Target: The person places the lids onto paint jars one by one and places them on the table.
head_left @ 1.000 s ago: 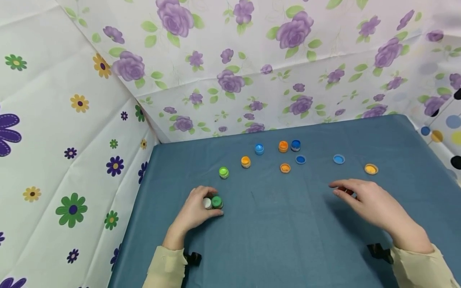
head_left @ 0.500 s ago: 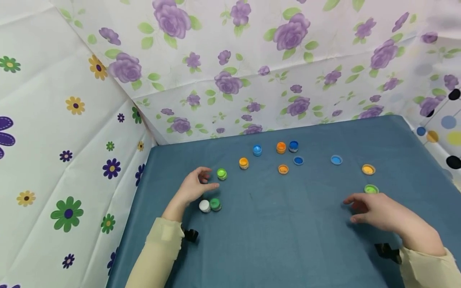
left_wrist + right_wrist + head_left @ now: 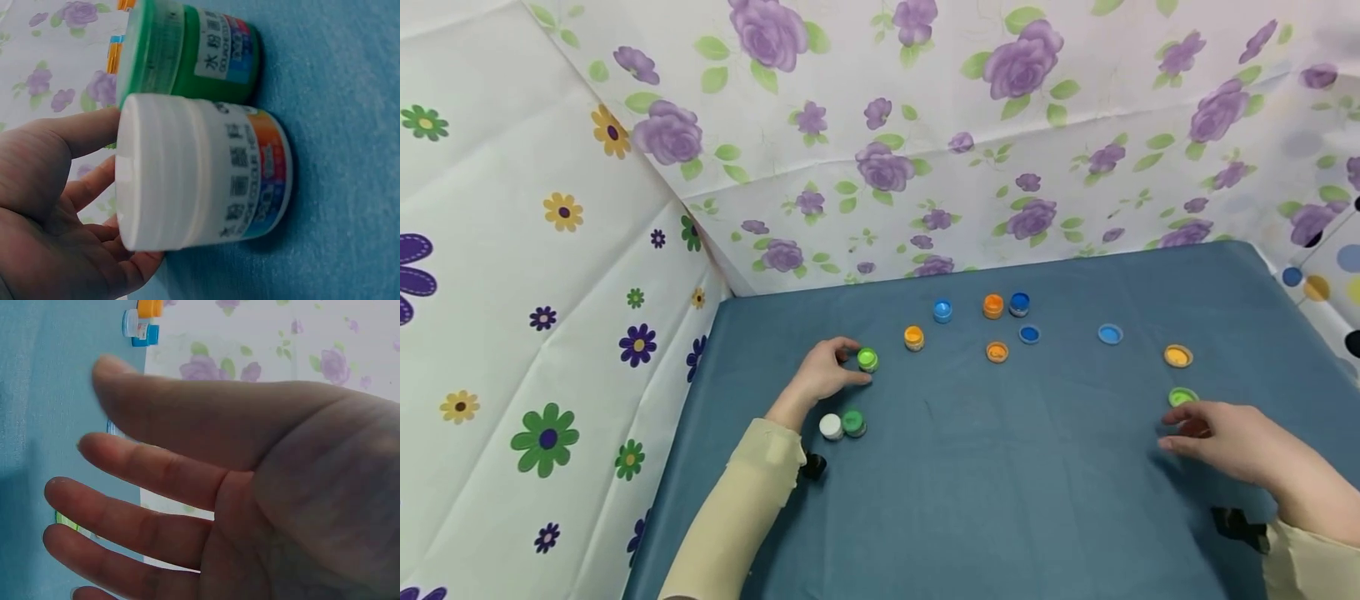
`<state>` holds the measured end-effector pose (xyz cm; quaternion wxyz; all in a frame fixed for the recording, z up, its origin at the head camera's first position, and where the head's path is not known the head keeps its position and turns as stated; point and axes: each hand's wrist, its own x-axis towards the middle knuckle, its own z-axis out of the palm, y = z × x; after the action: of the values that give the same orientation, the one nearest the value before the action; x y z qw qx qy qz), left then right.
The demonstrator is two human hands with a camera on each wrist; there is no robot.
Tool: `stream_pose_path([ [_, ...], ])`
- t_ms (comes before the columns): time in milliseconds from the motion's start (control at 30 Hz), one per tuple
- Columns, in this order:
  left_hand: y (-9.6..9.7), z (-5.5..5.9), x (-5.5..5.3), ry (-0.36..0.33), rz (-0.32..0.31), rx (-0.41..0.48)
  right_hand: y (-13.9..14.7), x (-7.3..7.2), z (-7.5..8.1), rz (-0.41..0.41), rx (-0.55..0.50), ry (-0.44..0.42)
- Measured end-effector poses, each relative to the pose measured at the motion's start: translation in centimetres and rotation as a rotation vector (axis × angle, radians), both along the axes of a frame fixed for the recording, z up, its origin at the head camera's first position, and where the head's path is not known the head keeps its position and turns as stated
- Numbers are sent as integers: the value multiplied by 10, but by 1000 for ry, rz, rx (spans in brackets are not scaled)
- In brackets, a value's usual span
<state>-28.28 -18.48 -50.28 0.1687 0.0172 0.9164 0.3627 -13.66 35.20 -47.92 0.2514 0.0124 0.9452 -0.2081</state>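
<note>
My left hand (image 3: 823, 369) is at the light green paint jar (image 3: 867, 360), thumb and fingers spread on either side of it; contact cannot be made out. Just below stand a white-lidded gouache jar (image 3: 831, 427) and a dark green one (image 3: 853, 422), side by side. Both lidded jars loom in front of the left hand (image 3: 69, 206) in the left wrist view, hiding the light green jar. On the right, my right hand (image 3: 1232, 437) hovers with loosely bent fingers and holds nothing. A light green lid (image 3: 1183, 397) lies just beyond it, partly covered in the right wrist view.
Open jars of yellow-orange (image 3: 913, 337), light blue (image 3: 942, 311), orange (image 3: 993, 306) and dark blue (image 3: 1018, 304) stand farther back. Lids in orange (image 3: 997, 352), dark blue (image 3: 1029, 334), light blue (image 3: 1110, 334) and yellow (image 3: 1178, 356) lie on the blue tablecloth (image 3: 985, 483).
My left hand left the white and dark green jars and moved up to the light green jar. My right hand shifted right, and the light green lid beyond it came into view.
</note>
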Motion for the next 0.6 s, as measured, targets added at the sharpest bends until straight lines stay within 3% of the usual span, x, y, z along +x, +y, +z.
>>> stream_pose_path([
  [400,4,-2,-3,73,-24,-2,4,2,6,-40,32,7],
  [500,2,6,1,128,4,56,10,2,7,-90,38,41],
  [600,4,24,12,207,49,190,16,-1,5,-157,63,137],
])
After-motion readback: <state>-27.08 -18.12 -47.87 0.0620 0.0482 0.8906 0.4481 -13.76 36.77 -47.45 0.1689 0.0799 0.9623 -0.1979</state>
